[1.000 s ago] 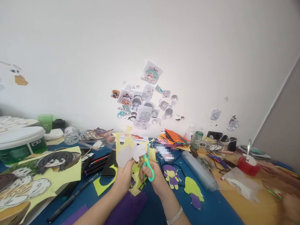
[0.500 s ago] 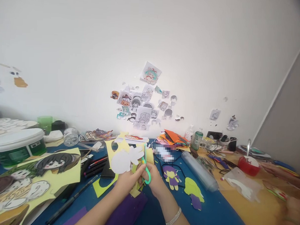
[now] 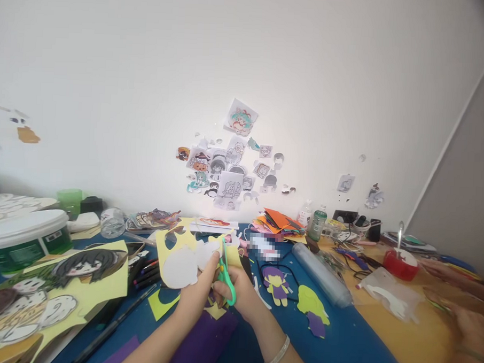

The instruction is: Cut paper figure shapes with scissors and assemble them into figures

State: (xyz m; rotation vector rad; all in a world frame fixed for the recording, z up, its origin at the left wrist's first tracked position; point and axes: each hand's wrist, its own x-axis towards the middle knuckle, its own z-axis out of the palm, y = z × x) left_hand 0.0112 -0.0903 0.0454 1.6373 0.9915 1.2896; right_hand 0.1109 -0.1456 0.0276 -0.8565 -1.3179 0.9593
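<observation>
My left hand (image 3: 195, 294) pinches a yellow sheet (image 3: 171, 245) with a white paper shape (image 3: 182, 264) laid on it, held up over the blue table (image 3: 339, 346). My right hand (image 3: 241, 294) grips green-handled scissors (image 3: 225, 272), fingers through the loops, blades pointing up into the sheet's right edge. A bracelet (image 3: 276, 354) sits on my right wrist. Both hands meet just above a purple sheet (image 3: 203, 343).
A white-lidded green tub (image 3: 25, 239) and a large yellow character cutout (image 3: 56, 286) lie left. Markers (image 3: 145, 271), purple and yellow figures (image 3: 275, 284), a clear roll (image 3: 322, 276), bottles (image 3: 316, 222) and a red tape dispenser (image 3: 401, 263) spread right. Another person's hand (image 3: 466, 325) rests at far right.
The yellow sheet with the white shape has swung leftward and tilted lower. Both hands and the scissors have shifted slightly left and down.
</observation>
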